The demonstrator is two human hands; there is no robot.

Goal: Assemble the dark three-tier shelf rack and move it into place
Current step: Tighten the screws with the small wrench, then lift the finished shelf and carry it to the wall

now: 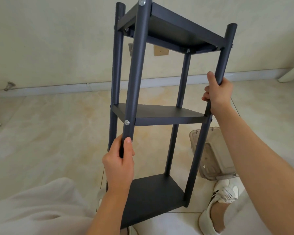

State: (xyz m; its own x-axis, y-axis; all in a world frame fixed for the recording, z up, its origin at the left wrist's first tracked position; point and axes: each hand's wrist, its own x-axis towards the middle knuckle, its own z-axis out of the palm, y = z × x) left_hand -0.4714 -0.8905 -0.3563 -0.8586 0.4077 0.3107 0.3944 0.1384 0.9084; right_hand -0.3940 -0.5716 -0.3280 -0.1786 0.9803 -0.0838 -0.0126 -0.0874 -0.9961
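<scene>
Plainly, from the head view, the rack (180, 82) sits between both hands, its long axis running up and away from the fingers, bottom shelf (153, 197) below them, top shelf (185, 26) far above. The left hand (120, 165), the nearer one, has its fingers wrapped round the near post (136, 68) just below the middle shelf (168, 114); the right hand (218, 94) clasps the right post (225, 53) just above it. No brand, label or writing can be read.

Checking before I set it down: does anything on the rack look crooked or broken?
Nothing stands out. The rack leans only because the left hand and right hand hold it by two posts; its shelves look parallel.
</scene>
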